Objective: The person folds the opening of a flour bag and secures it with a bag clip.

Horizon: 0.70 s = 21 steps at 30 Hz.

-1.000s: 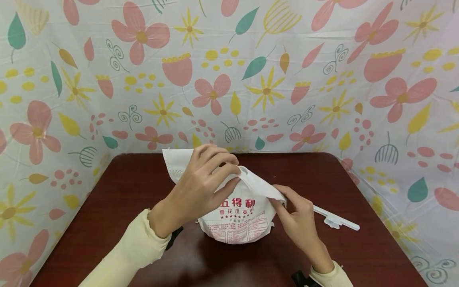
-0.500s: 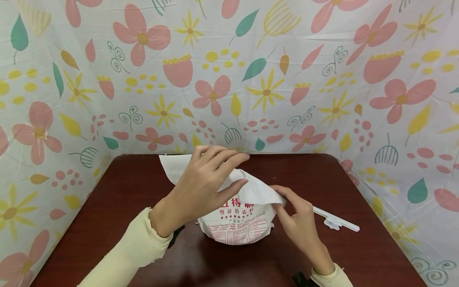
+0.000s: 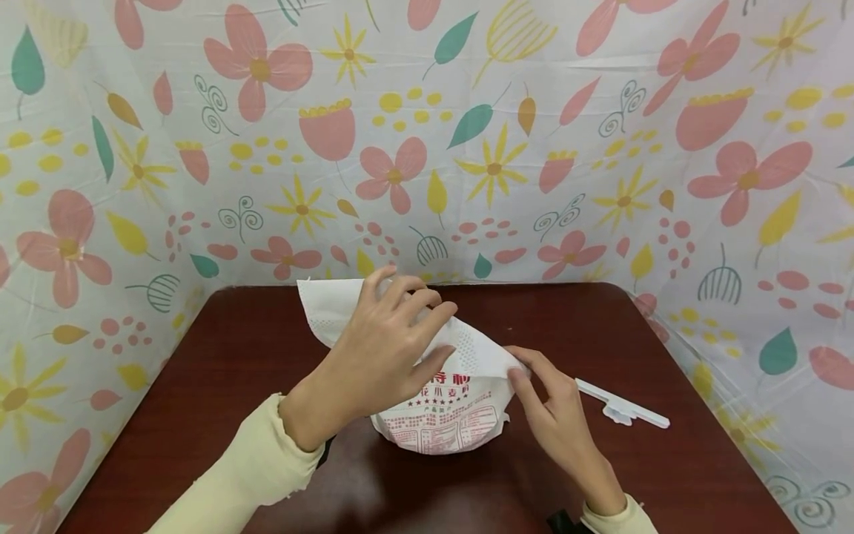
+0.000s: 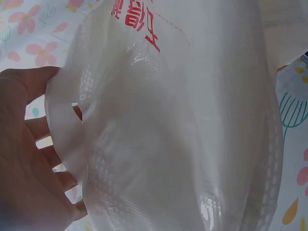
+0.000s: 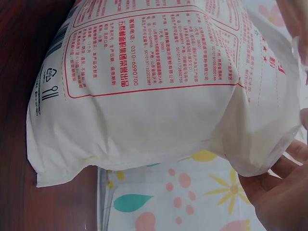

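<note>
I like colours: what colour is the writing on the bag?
Red, on a white bag; right wrist view.

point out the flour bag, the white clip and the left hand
flour bag (image 3: 440,423), head view, on its printed front panel
white clip (image 3: 622,405), head view, middle of the bar lying on the table
left hand (image 3: 380,356), head view, back of the hand gripping the bag's top

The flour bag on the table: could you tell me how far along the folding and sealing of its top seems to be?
Done: the flour bag stands upright on the table with its top flap bent over. In hand: the left hand grips the flap's middle, and the right hand pinches its right corner. Left: the fold looks loose, and the white clip lies unused to the right, so the top is probably not yet sealed.
</note>
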Each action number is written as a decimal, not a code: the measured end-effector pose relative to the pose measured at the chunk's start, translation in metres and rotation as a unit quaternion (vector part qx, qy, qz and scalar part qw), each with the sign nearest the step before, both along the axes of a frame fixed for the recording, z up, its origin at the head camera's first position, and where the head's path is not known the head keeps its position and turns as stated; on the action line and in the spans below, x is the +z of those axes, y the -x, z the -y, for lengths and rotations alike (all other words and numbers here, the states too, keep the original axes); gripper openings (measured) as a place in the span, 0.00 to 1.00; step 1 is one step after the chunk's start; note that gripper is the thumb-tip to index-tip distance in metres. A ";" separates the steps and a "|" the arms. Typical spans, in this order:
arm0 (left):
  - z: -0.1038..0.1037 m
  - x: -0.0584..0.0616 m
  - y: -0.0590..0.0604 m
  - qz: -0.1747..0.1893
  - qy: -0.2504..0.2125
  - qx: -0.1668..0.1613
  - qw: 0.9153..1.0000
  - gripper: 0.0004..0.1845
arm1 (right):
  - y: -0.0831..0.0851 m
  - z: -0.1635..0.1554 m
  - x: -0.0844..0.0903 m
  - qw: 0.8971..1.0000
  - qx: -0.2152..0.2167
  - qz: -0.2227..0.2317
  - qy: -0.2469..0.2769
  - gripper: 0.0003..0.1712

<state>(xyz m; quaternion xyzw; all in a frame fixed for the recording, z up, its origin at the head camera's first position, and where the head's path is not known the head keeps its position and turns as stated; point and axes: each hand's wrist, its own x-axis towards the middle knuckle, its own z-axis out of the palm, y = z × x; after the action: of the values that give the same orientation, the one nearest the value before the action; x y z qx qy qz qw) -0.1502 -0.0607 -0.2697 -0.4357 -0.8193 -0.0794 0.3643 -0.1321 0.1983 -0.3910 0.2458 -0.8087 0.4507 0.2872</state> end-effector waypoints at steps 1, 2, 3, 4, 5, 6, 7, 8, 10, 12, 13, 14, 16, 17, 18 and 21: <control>0.000 0.000 0.000 -0.003 0.002 0.002 1.000 0.18 | 0.000 0.000 0.000 1.000 -0.003 0.003 0.000 0.20; 0.000 -0.001 0.000 -0.004 0.003 0.004 1.000 0.18 | 0.000 0.000 -0.001 1.000 -0.005 0.004 -0.001 0.20; 0.000 -0.001 0.000 -0.004 0.003 0.006 1.000 0.18 | 0.000 0.000 -0.001 1.000 -0.005 0.003 -0.001 0.20; 0.000 -0.001 0.000 -0.004 0.002 0.007 1.000 0.18 | 0.000 0.000 -0.001 1.000 -0.005 0.001 -0.001 0.20; 0.000 -0.002 0.000 -0.004 0.002 0.007 1.000 0.18 | 0.000 0.000 -0.001 1.000 -0.005 0.002 0.000 0.19; 0.000 -0.002 0.000 -0.003 0.002 0.007 1.000 0.18 | 0.000 0.000 -0.001 1.000 -0.004 0.000 0.001 0.20; 0.000 -0.002 0.000 -0.001 0.001 0.006 1.000 0.18 | 0.000 0.000 -0.001 1.000 -0.004 -0.002 0.001 0.20; 0.001 -0.002 0.000 0.001 0.001 0.006 1.000 0.18 | 0.000 0.000 -0.002 1.000 -0.004 -0.002 0.001 0.20; 0.002 -0.002 0.000 0.004 0.000 0.004 1.000 0.18 | 0.000 0.000 -0.002 1.000 -0.007 0.000 0.000 0.20; 0.002 -0.002 0.000 0.003 0.003 0.003 1.000 0.17 | 0.000 0.000 -0.002 1.000 -0.009 0.004 -0.001 0.20; 0.003 -0.002 0.000 0.000 0.005 0.004 1.000 0.15 | 0.000 0.000 -0.002 1.000 -0.010 0.007 -0.002 0.20; 0.003 -0.002 0.000 -0.003 0.007 0.003 1.000 0.14 | 0.000 0.000 -0.002 1.000 -0.011 0.010 -0.003 0.20; 0.004 -0.001 0.001 -0.008 0.010 0.001 1.000 0.10 | -0.001 0.001 -0.002 1.000 -0.012 0.015 -0.003 0.20; 0.004 -0.001 0.001 -0.011 0.011 0.000 1.000 0.09 | -0.001 0.001 -0.002 1.000 -0.012 0.018 -0.003 0.20; 0.004 -0.001 0.001 -0.011 0.011 -0.002 1.000 0.08 | -0.001 0.001 -0.001 1.000 -0.013 0.021 -0.004 0.20; 0.005 -0.002 0.003 -0.005 0.008 -0.006 1.000 0.10 | -0.002 0.002 -0.002 0.999 -0.015 0.029 -0.007 0.20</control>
<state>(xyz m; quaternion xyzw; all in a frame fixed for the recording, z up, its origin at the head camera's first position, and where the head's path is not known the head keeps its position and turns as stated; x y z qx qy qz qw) -0.1533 -0.0657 -0.2721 -0.4442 -0.8152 -0.0730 0.3645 -0.1300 0.1967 -0.3926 0.2230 -0.8234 0.4473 0.2687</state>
